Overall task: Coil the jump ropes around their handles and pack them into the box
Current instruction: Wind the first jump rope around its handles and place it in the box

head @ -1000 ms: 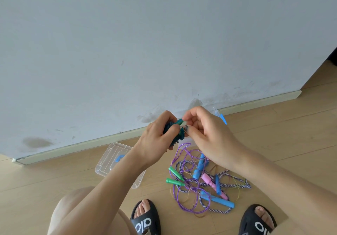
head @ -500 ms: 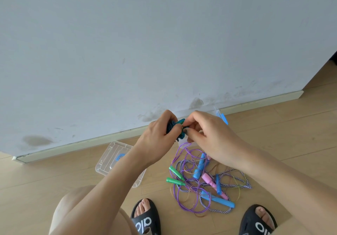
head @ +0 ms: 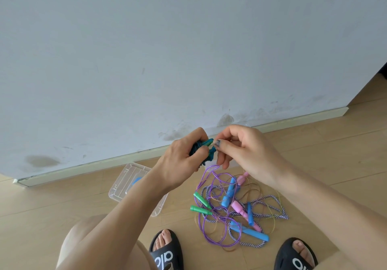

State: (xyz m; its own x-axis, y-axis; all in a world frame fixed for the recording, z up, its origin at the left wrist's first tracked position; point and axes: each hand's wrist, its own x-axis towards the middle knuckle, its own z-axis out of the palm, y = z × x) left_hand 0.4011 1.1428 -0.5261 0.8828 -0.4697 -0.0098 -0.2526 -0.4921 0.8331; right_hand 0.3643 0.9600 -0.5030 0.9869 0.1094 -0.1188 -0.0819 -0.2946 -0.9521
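One view only, from the head camera, looking down past both forearms to the pale wooden plank floor (head: pixel 314 154) at the foot of a scuffed white wall (head: pixel 188 49). Left hand (head: pixel 180 162) raised in mid-frame, fingers curled round a dark teal jump rope already wound into a tight bundle about its teal plastic handles (head: pixel 202 150); handle tips poking out to the right of the fist, toward the other hand, so the bundle's long axis running roughly left to right with a slight upward tilt. Right hand (head: pixel 249 152) just beside, thumb and forefinger closed in a pinch at the teal tip, apparently on the rope's loose end, though the strand itself too small to make out; remaining fingers loosely bent. Touching or very nearly so, the two hands, with the wound bundle between them. Clear rectangular plastic storage box (head: pixel 122 188) down on the floor to the left and nearer the wall, partly hidden under the left forearm, something blue inside it. Judged from this: winding close to finished, tucking of the end probably in hand, and the box lying below and left of the bundle, hence nearer the left hand for the drop. Uncoiled yet, a tangled heap of purple, striped and thin amber ropes with green, blue and pink handles (head: pixel 232 206) on the floor to the right of the box, between two black slide sandals (head: pixel 165 253).
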